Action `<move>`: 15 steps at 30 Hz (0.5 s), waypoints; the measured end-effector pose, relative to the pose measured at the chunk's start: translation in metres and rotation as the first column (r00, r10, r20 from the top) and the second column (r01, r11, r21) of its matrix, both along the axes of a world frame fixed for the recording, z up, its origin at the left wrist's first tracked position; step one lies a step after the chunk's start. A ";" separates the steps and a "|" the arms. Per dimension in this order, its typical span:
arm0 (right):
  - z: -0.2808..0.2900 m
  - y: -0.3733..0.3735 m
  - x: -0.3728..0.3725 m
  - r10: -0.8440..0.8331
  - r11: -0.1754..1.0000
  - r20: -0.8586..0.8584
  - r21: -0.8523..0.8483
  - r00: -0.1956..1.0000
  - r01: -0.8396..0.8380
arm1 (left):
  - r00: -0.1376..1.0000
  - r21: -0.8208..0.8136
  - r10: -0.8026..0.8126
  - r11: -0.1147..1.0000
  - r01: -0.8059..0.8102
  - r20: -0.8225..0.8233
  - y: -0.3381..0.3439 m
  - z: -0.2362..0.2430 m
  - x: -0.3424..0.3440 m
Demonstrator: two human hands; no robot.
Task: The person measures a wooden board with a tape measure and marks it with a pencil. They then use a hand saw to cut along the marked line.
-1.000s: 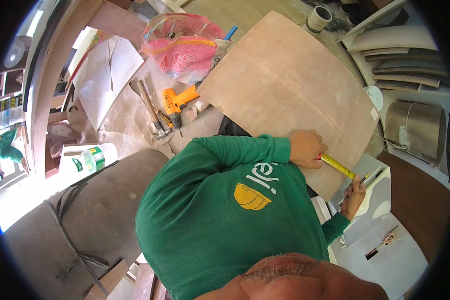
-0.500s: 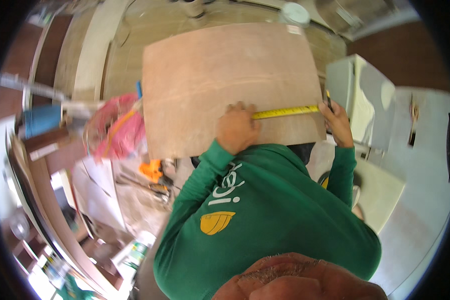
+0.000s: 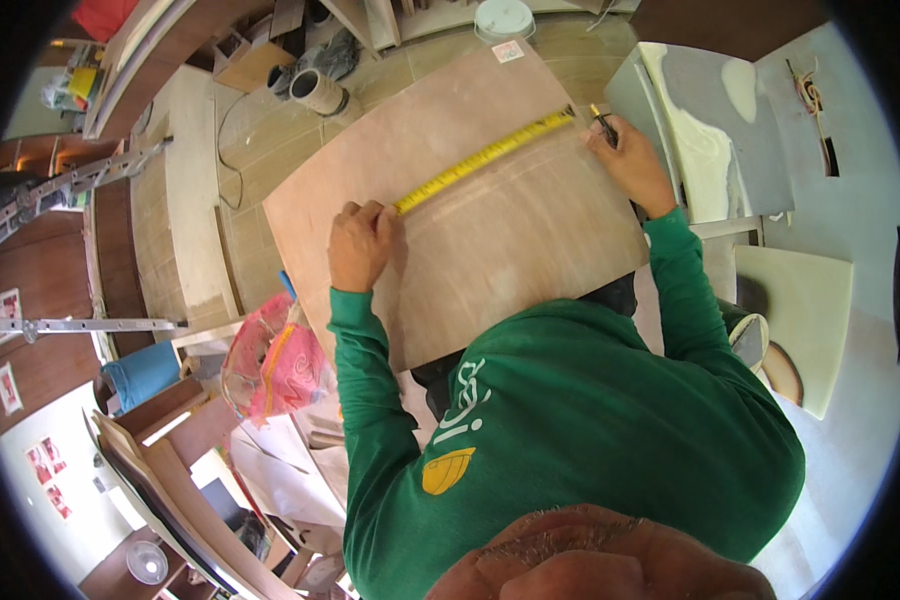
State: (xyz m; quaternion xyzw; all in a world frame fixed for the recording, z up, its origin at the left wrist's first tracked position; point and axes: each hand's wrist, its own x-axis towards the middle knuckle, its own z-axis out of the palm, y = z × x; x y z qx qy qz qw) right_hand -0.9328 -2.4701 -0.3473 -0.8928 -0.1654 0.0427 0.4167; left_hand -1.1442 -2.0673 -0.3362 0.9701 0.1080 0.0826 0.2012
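A plywood sheet lies tilted in front of me, its near edge against my body. Across its upper part stretches the yellow blade of a tape measure, ending near the sheet's far right edge. My left hand is closed at the blade's left end, hiding the tape's case. Beside the right edge, my right hand pinches a slim dark pencil with a yellow end pointing up. Its fingertips are close to the blade's end but appear apart from it.
Right of the sheet stands a pale cabinet-like box. A white bucket and a grey tube are beyond it. At left are a pink plastic bag, a blue bundle, a metal ladder and long boards.
The sheet has turned, its right side swinging away from me. My left hand has moved left and my right hand farther up; more blade shows, and the fingers have come off its end.
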 end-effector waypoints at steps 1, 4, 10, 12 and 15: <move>0.002 0.005 0.000 -0.029 0.999 0.011 -0.027 1.000 0.029 | 1.000 -0.007 0.014 1.000 -0.014 0.005 0.010 0.002 0.014; -0.005 0.007 0.000 -0.039 0.995 -0.030 -0.089 0.999 0.036 | 0.999 -0.009 0.033 0.999 -0.033 0.032 0.037 0.011 0.058; -0.013 0.016 -0.020 -0.035 0.997 0.087 -0.069 0.996 0.041 | 1.000 0.031 0.003 1.000 -0.003 -0.008 0.089 -0.011 0.137; -0.014 0.021 -0.024 -0.028 0.993 0.122 -0.111 0.992 0.041 | 0.998 0.077 -0.001 0.997 0.006 -0.058 0.101 -0.019 0.152; -0.008 0.025 -0.031 -0.012 0.980 0.120 -0.194 0.993 0.035 | 0.994 0.100 -0.009 0.995 0.020 -0.108 0.112 -0.022 0.166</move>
